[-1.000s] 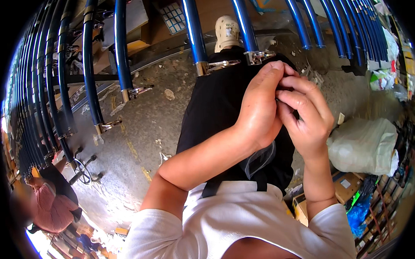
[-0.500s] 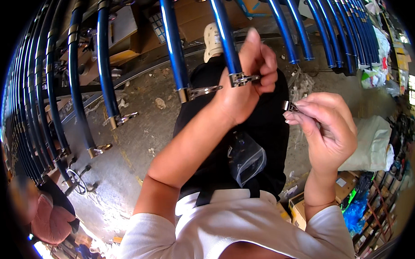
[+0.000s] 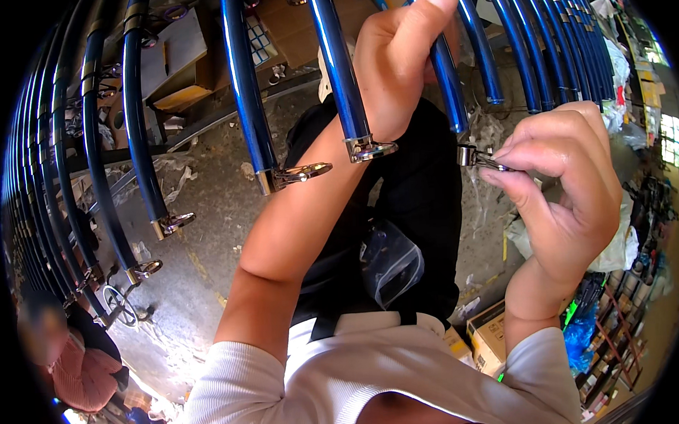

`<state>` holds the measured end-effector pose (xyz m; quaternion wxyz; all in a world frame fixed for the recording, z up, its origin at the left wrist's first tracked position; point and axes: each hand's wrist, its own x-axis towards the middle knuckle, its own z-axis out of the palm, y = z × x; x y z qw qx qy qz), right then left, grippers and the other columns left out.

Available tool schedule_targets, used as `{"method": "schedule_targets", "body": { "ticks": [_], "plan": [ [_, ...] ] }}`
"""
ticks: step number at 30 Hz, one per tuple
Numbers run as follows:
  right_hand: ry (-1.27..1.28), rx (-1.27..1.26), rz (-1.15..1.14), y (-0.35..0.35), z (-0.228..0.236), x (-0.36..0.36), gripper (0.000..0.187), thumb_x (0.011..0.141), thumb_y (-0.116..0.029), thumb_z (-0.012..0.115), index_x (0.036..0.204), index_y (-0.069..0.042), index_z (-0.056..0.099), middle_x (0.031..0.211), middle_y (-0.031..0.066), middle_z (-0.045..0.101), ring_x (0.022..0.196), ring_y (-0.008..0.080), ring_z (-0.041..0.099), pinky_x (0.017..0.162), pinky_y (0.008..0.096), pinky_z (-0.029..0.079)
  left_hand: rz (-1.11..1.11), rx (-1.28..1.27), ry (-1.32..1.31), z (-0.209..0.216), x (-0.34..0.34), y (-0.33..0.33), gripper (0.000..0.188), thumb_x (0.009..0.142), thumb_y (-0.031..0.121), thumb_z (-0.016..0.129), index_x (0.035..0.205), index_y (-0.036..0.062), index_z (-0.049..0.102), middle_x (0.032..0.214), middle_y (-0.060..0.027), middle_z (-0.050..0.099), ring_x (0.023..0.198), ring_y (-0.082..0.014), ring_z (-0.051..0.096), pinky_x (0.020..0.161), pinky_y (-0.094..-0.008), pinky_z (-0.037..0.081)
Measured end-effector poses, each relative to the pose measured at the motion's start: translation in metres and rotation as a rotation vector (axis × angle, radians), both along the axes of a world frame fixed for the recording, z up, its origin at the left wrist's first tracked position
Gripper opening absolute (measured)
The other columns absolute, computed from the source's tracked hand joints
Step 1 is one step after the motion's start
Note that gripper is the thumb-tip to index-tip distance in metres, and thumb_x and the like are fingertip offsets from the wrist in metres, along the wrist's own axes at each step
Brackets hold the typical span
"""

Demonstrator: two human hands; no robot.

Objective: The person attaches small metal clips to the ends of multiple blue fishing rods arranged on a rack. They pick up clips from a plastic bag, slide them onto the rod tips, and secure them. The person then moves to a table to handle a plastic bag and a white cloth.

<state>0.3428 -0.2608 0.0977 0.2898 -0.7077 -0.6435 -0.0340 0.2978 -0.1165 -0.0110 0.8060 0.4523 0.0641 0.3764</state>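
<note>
My left hand (image 3: 398,68) is closed around a hanging blue fishing rod tube (image 3: 449,96), a little above its lower end. The thumb lies across the front, and most of the fingers are hidden behind. In my right hand (image 3: 566,167), thumb and fingertips pinch a small shiny metal rod guide (image 3: 468,156) by its frame. Its collar points left, just below the bare end of that tube and apart from it. Left of my wrist hang two more blue tubes with metal guides (image 3: 367,148) on their ends. The nearer tube crosses in front of my left forearm.
More blue tubes (image 3: 520,64) hang in a row to the right, and several with guides (image 3: 143,271) to the left. A clear plastic bag (image 3: 392,262) lies on my lap. A person (image 3: 83,363) sits at far left. A cardboard box (image 3: 487,335) stands at lower right.
My left hand has moved up and right onto the bare-ended tube. My right hand has brought the guide below that tube's end. The hanging tubes appear farther left in the view.
</note>
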Motion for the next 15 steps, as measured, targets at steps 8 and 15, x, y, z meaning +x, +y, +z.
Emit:
{"method": "schedule_targets", "body": {
  "ticks": [8,15],
  "plan": [
    [-0.041,-0.007,0.041,0.002,0.002,-0.002,0.024,0.058,0.001,0.077,0.076,-0.001,0.06,0.076,0.0092,0.06,0.073,0.0227,0.053,0.064,0.0296,0.043,-0.064,-0.024,-0.005,-0.005,-0.009,-0.007,0.055,0.096,0.044,0.048,0.06,0.003,0.058,0.053,0.0027,0.046,0.051,-0.0067,0.041,0.049,-0.0261,0.031],
    [0.031,0.047,0.038,-0.004,0.012,-0.006,0.029,0.056,0.008,0.074,0.079,-0.001,0.059,0.079,0.0114,0.059,0.072,0.0206,0.053,0.065,0.0299,0.042,-0.044,0.002,0.072,0.006,-0.015,-0.024,0.051,0.097,0.035,0.038,0.054,0.0091,0.034,0.053,-0.0031,0.036,0.051,-0.0148,0.032,0.051,-0.0298,0.029]
  ]
}}
